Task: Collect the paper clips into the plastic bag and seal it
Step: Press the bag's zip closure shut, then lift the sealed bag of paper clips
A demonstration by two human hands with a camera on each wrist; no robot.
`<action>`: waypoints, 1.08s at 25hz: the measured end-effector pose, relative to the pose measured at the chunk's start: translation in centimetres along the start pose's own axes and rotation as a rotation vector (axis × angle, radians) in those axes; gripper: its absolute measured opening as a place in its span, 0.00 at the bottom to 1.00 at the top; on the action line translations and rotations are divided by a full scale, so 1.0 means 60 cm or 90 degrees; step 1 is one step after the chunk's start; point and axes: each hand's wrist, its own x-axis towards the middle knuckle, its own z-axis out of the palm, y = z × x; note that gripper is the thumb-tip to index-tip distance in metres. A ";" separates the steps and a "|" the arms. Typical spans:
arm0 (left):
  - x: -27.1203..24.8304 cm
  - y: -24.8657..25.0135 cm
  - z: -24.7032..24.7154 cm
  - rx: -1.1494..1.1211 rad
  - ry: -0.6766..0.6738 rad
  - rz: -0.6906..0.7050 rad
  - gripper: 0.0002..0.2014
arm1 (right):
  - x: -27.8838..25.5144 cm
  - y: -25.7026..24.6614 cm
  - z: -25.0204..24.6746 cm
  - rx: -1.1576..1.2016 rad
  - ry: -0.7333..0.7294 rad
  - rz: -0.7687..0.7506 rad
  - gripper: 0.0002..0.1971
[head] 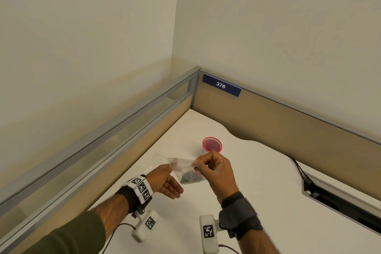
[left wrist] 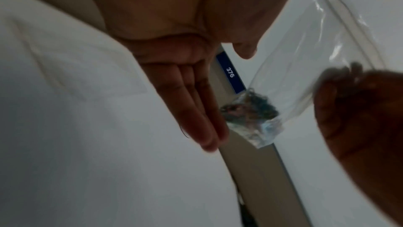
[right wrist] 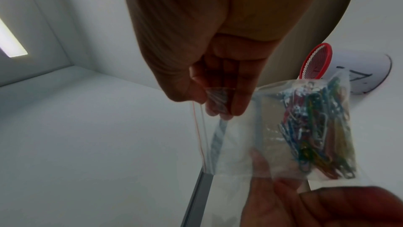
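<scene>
While the plastic bag (head: pixel 186 170) hangs in the air above the white surface (head: pixel 257 187), the coloured paper clips (right wrist: pixel 316 127) sit bunched in its bottom corner. Right hand (head: pixel 216 168) pinches the bag's top edge at the zip strip, fingers curled on the film. Left hand (head: pixel 166 181) is flat and relaxed just beside and under the bag, fingers straight; whether it touches the film I cannot tell. A red mesh cup (head: pixel 212 144) stands on the surface behind the hands, well short of the partition with the blue number plate (head: pixel 221 85). Seal state unclear, the strip looks blurred. Risk, as I judge it: with one corner pinched, the mouth may gape and clips spill if the bag tips; pressing the strip unevenly would leave a gap.
</scene>
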 end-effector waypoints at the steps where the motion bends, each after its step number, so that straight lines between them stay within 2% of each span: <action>1: -0.001 0.004 0.007 -0.030 -0.036 -0.040 0.42 | -0.003 0.000 0.001 0.006 -0.004 -0.001 0.01; 3: 0.001 0.010 0.015 -0.094 -0.094 -0.047 0.44 | -0.008 -0.001 0.001 0.023 -0.016 0.000 0.04; 5: 0.003 0.015 0.017 -0.162 -0.109 -0.002 0.32 | -0.010 0.004 -0.003 0.032 -0.031 0.005 0.06; 7: 0.010 0.020 0.017 -0.235 -0.056 0.051 0.21 | -0.011 0.009 -0.007 0.040 -0.040 0.014 0.08; 9: 0.020 0.030 0.018 -0.291 0.039 0.099 0.14 | -0.009 0.013 -0.007 0.091 -0.025 0.032 0.11; 11: 0.025 0.042 0.018 -0.296 0.103 0.141 0.07 | -0.002 0.020 -0.007 0.144 0.052 0.062 0.09; 12: 0.025 0.047 0.018 -0.290 0.108 0.160 0.05 | 0.002 0.025 -0.007 0.147 0.109 0.095 0.09; 13: 0.024 0.051 0.017 -0.278 0.099 0.176 0.05 | 0.008 0.030 -0.007 0.149 0.152 0.143 0.10; 14: 0.021 0.054 0.015 -0.255 0.081 0.191 0.05 | 0.013 0.034 -0.006 0.167 0.155 0.200 0.11; 16: 0.017 0.059 0.014 -0.204 0.056 0.223 0.08 | 0.017 0.035 -0.001 0.216 0.068 0.282 0.16; 18: 0.014 0.065 0.010 -0.186 0.052 0.262 0.14 | 0.018 0.031 0.003 0.218 -0.005 0.292 0.18; 20: 0.011 0.069 0.005 -0.199 0.044 0.295 0.23 | 0.019 0.031 0.000 0.228 -0.015 0.285 0.17; 22: 0.007 0.071 -0.002 -0.214 0.049 0.305 0.27 | 0.018 0.036 -0.006 0.263 -0.036 0.300 0.15; 25: 0.000 0.067 -0.002 -0.235 0.076 0.274 0.24 | 0.015 0.049 -0.003 0.306 -0.076 0.340 0.10; 27: 0.002 0.056 -0.005 -0.246 0.097 0.239 0.20 | 0.016 0.067 0.004 0.335 -0.058 0.380 0.07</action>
